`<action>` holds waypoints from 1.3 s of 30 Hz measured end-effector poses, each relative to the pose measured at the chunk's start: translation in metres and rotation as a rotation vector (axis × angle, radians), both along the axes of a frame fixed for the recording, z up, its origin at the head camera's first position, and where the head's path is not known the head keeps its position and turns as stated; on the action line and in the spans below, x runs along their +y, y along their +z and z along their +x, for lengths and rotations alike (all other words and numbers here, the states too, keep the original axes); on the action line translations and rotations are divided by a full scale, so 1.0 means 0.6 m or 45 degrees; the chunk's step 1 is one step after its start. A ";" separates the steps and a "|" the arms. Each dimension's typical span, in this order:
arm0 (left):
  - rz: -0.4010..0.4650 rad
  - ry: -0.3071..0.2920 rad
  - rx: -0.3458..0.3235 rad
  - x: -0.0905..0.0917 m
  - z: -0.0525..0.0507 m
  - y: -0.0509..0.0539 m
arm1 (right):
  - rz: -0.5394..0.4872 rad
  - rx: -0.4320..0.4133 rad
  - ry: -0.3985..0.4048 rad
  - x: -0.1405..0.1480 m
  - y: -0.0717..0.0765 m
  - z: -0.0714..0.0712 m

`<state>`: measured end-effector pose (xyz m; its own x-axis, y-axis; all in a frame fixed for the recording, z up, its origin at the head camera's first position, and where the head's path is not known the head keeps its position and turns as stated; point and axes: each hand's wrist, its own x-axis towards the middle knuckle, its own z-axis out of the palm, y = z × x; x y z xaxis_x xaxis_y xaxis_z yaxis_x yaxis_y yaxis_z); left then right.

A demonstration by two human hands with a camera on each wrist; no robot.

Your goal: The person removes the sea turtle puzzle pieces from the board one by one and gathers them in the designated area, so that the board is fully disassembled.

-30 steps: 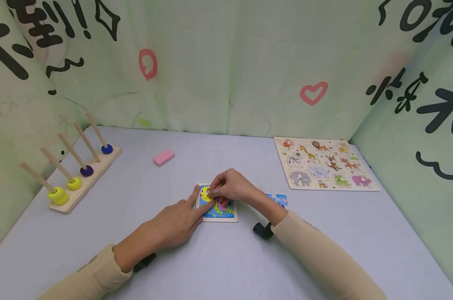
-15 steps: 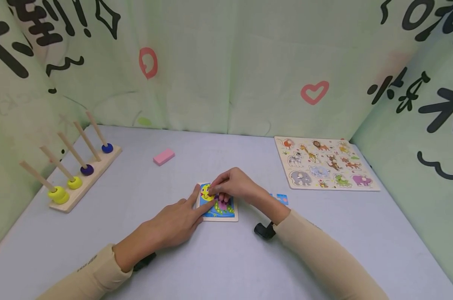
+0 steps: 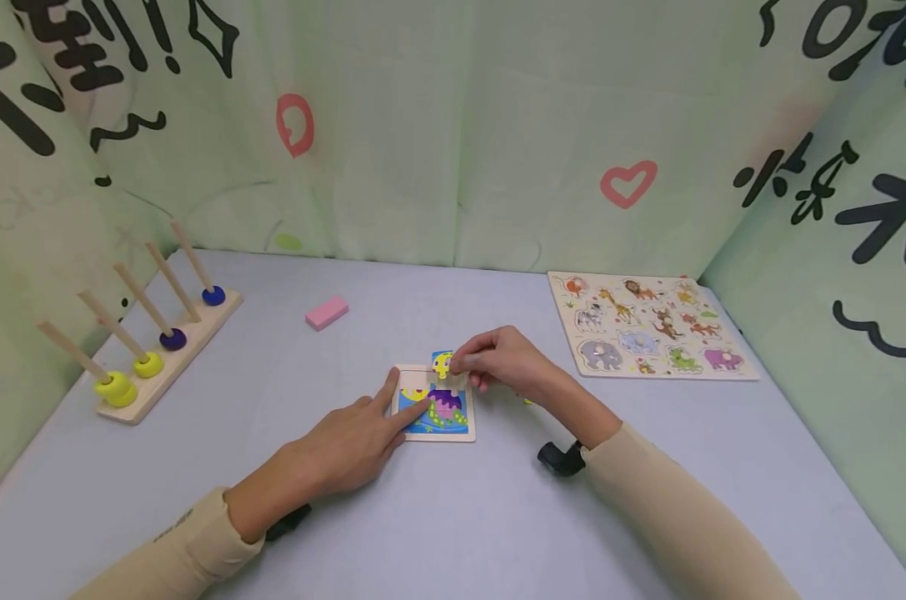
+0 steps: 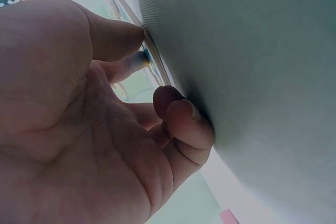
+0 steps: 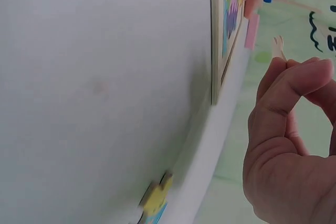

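Note:
A small wooden-framed puzzle (image 3: 450,423) lies at the middle of the table, its lower part filled with a purple, green and blue picture and bare wood showing along its top. My left hand (image 3: 351,446) holds it from the left, with fingers on the frame and one pointing across the picture. Above the frame's top edge, my right hand (image 3: 505,364) pinches a yellow and blue piece (image 3: 442,364) between thumb and finger. In the right wrist view another yellow and blue piece (image 5: 156,199) lies on the table; in the head view the right forearm mostly hides it.
At the left stands a wooden peg rack (image 3: 163,367) with yellow and blue rings. A pink block (image 3: 327,313) lies behind the puzzle. An animal puzzle board (image 3: 651,329) is at the back right. Fabric walls (image 3: 453,133) enclose the table's back and sides.
My right hand has lifted a yellow piece out of the frame's top and moved away and to the right, baring wood there. My left hand has stayed in place.

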<state>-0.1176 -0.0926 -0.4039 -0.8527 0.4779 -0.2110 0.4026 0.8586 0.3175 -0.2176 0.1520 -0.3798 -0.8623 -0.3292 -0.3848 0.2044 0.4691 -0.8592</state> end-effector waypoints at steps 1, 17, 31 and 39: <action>0.000 0.001 0.001 0.000 0.000 0.000 | 0.005 -0.002 -0.007 0.007 0.000 0.001; 0.027 -0.020 0.041 -0.003 0.005 0.005 | 0.144 0.000 -0.062 0.106 -0.005 0.022; 0.037 -0.028 0.067 -0.003 0.005 0.002 | 0.202 0.045 -0.037 0.118 -0.013 0.027; 0.041 -0.021 0.055 -0.002 0.006 0.003 | 0.243 0.056 -0.018 0.120 -0.011 0.029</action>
